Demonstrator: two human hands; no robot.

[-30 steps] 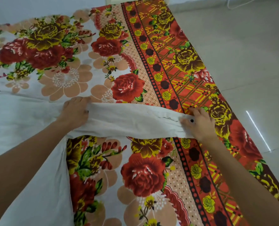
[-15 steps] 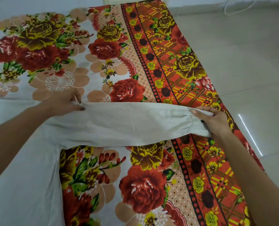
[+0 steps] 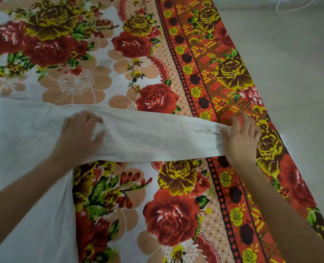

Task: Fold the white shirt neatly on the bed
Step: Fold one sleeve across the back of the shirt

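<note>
The left hand rests on the white shirt where the sleeve begins; blur hides whether its bent fingers pinch cloth. The right hand, fingers straight and spread, presses the sleeve's end flat. The shirt lies on the flowered bedsheet, sleeve stretched rightward toward the floor.

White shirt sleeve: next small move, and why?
Probably swing the cuff left over the shirt body, pivoting at the left hand. The sleeve lies stretched flat across the bedsheet, the left hand grips it near the shoulder, and the right hand rests on the cuff, so it looks ready to fold in.
</note>
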